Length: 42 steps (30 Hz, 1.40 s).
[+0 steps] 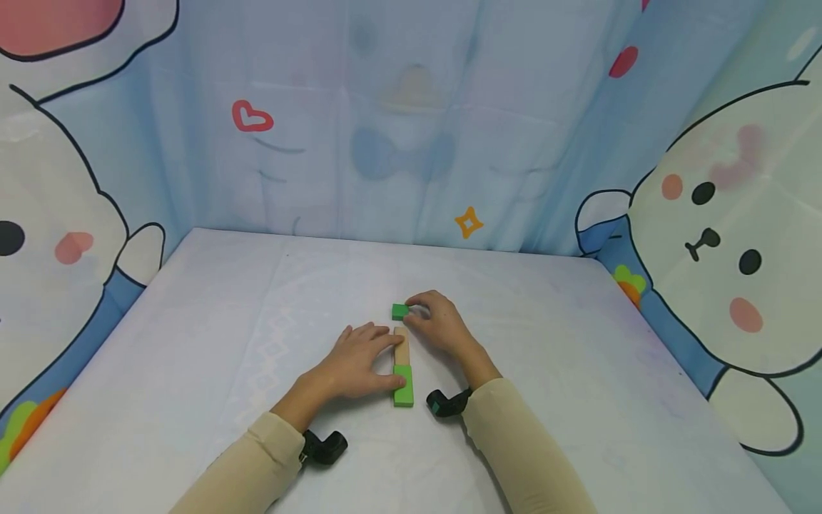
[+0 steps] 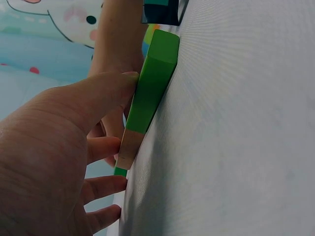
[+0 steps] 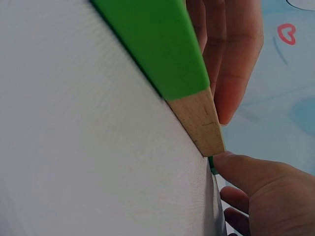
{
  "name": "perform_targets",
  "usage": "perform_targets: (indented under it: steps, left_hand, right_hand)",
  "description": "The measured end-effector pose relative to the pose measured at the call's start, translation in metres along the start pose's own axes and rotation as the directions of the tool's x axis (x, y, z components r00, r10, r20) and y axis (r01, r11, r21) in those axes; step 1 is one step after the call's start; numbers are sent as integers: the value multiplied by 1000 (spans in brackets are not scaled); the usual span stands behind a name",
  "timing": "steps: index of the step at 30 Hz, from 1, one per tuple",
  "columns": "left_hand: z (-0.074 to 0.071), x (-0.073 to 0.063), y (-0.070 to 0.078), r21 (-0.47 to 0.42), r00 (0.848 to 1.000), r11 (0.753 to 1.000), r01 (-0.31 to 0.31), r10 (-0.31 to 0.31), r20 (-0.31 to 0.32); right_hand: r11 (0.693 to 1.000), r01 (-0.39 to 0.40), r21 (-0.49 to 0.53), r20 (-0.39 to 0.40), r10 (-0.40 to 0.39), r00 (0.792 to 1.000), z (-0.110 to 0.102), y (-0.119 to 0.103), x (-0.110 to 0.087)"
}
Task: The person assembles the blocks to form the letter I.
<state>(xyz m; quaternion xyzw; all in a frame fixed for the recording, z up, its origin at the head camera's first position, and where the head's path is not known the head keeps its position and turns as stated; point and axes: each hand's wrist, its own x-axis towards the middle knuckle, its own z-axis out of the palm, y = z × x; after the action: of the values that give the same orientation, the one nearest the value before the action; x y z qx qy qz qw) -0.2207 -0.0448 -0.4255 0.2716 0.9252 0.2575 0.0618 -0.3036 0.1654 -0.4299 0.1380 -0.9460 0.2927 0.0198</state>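
Note:
A long green block [image 1: 403,396], a natural wood block [image 1: 401,352] and a small green block [image 1: 399,312] form a line on the white cloth. The long green block and the wood block meet end to end; in the head view a gap shows before the small one. My left hand [image 1: 359,362] lies over the line from the left, thumb on the long green block [image 2: 152,88] and forefinger on the wood block [image 2: 130,147], other fingers spread. At the far end my right hand [image 1: 439,325] pinches the small green block's right side between thumb and forefinger.
A white cloth [image 1: 578,371] covers the table. Behind it hangs a blue curtain [image 1: 308,178] with cartoon prints, reaching round both sides. Black wrist cameras sit on the left wrist [image 1: 325,448] and right wrist [image 1: 446,404], low over the cloth.

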Motion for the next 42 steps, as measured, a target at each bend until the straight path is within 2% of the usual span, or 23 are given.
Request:
perform_targets:
  steps: [29,36,42]
  left_hand:
    - [-1,-1,1,15,1000,1000,16,-16,-5]
    - [1,1,4,-4,1000,1000,25,-25,-14]
    - [5,4,6,13,1000,1000,19,-18,-21]
  right_hand:
    - [999,-31,5,41,31,999,-3,-2,1]
    - [999,-47,8,56,46,997,-11,3,-6]
    - [997,-65,31,63,63,996,-19,8,-17]
